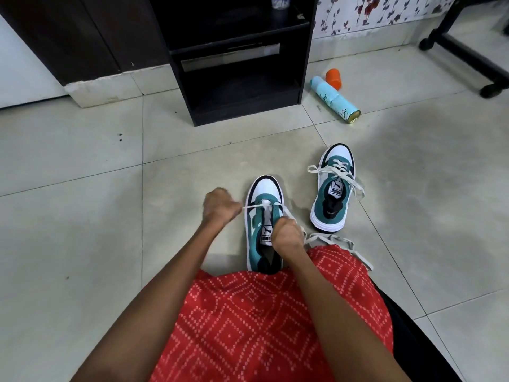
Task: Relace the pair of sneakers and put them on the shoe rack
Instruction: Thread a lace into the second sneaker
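Two green, white and black sneakers stand on the tiled floor. The near sneaker (pixel 263 216) sits just in front of my lap, toe pointing away. My left hand (pixel 219 206) is curled beside its left edge and pulls one end of its pale lace (pixel 252 207) taut. My right hand (pixel 287 234) sits over the tongue and grips the other end of that lace, which trails off to the right. The second sneaker (pixel 334 188) stands to the right, its lace loose across the top. A black shoe rack (pixel 234 62) stands farther ahead.
A light blue bottle (pixel 334 99) lies on the floor right of the rack, with an orange cup (pixel 333 78) behind it. A black wheeled chair base (pixel 468 51) is at the far right. A dark cabinet (pixel 82 31) stands at the left.
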